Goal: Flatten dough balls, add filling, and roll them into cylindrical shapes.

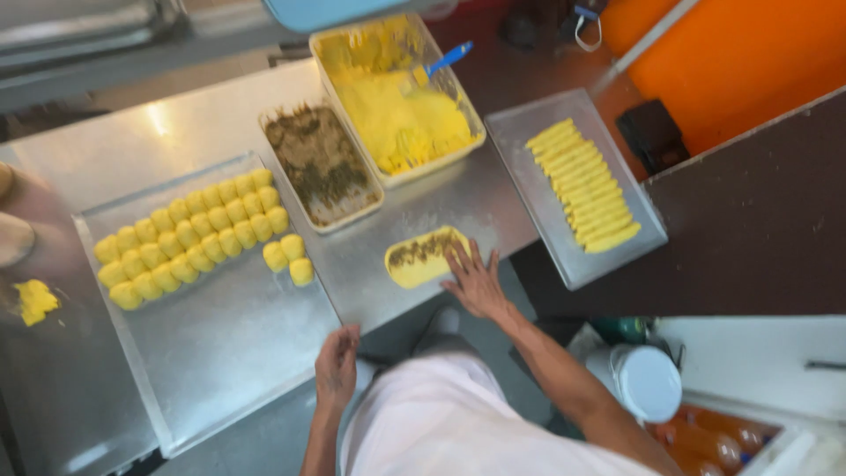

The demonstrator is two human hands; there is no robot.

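**Flat dough strip under my right hand**

My right hand (473, 280) is pressing, fingers spread and holding nothing, on the yellow dough strip (426, 256) lying on the tabletop (423, 207). My left hand (337, 363) is resting loosely open at the big tray (229, 353) of dough balls (189, 238). Two filling tubs (324, 163) are sitting beyond.

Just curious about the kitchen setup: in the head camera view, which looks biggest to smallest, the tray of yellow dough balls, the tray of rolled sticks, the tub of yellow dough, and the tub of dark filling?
1. Tray of dough balls
2. Tray of rolled sticks and tub of yellow dough: look alike, unsure
3. Tub of dark filling
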